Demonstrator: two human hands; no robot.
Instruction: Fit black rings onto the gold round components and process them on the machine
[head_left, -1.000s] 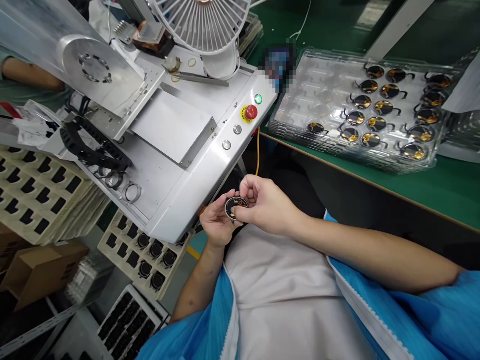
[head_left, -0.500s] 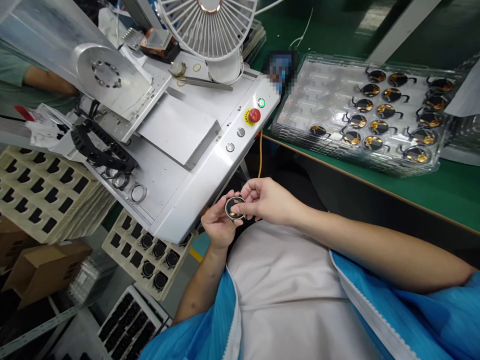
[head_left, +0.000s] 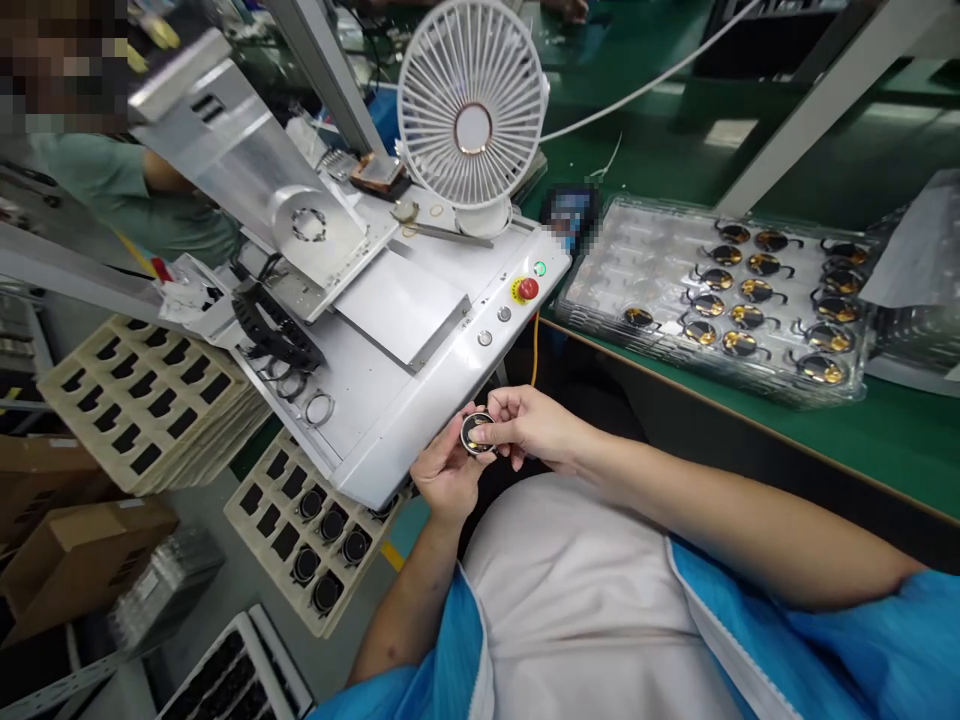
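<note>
Close to my body, my left hand [head_left: 450, 470] is closed round the edge of a round black watch-like part [head_left: 475, 432] with a silvery rim and gold-coloured bits on its face. The thumb of my right hand [head_left: 529, 425] presses on that face, while its other fingers curl at the part's right edge. Both hands are just off the front edge of a white machine [head_left: 405, 440]. My fingers hide the underside and part of the rim.
The machine has a red emergency button [head_left: 529, 289] and a white fan [head_left: 472, 125] on it. To the right, a clear tray [head_left: 637, 220] carries several round black-and-gold parts. Beige trays [head_left: 247, 510] stand lower left. A co-worker's sleeve [head_left: 105, 185] shows behind the machine.
The view has tilted up, so the fan, machine and trays sit lower in it. Both hands stay on the round part, the right thumb still on its face.
</note>
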